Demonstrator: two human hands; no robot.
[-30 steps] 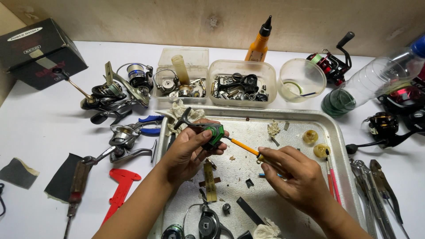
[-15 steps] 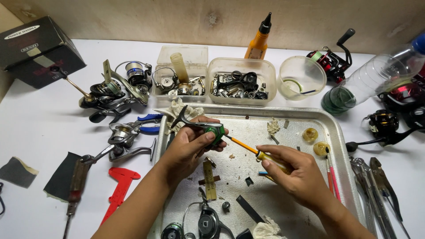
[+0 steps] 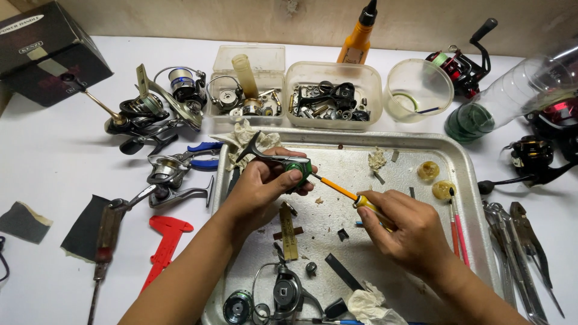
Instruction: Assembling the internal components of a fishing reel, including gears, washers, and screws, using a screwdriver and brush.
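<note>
So from my remote seat, the left hand (image 3: pixel 262 186) had its fingers (image 3: pixel 293 176) clenched around a green fishing reel body (image 3: pixel 296 167), holding it up over the metal tray (image 3: pixel 469 180), with the reel's dark foot sticking out past the knuckles toward the far-left corner of the tray. The right hand (image 3: pixel 409 232) had its fingers grasping the yellow handle of a small screwdriver (image 3: pixel 346 194), and the tip met the reel right beside the left thumb.

Just under the left fingers, a brass-coloured strip (image 3: pixel 288 232) lay flat on the tray, with tiny dark bits scattered near it. Beyond the right fingers, two amber round parts (image 3: pixel 435 179) sat near the tray's far-right corner, and a red-handled brush (image 3: pixel 456 225) lay just past the right knuckles. Closer to me than both hands, a stripped reel frame (image 3: pixel 286 295) and a crumpled rag (image 3: pixel 368 304) lay at the tray's near edge.

Out on the desk (image 3: pixel 54 174), left of the left wrist, sat a red plastic caliper (image 3: pixel 165 244). Past the left fingers stood a clear tub of dark parts (image 3: pixel 332 96).
</note>
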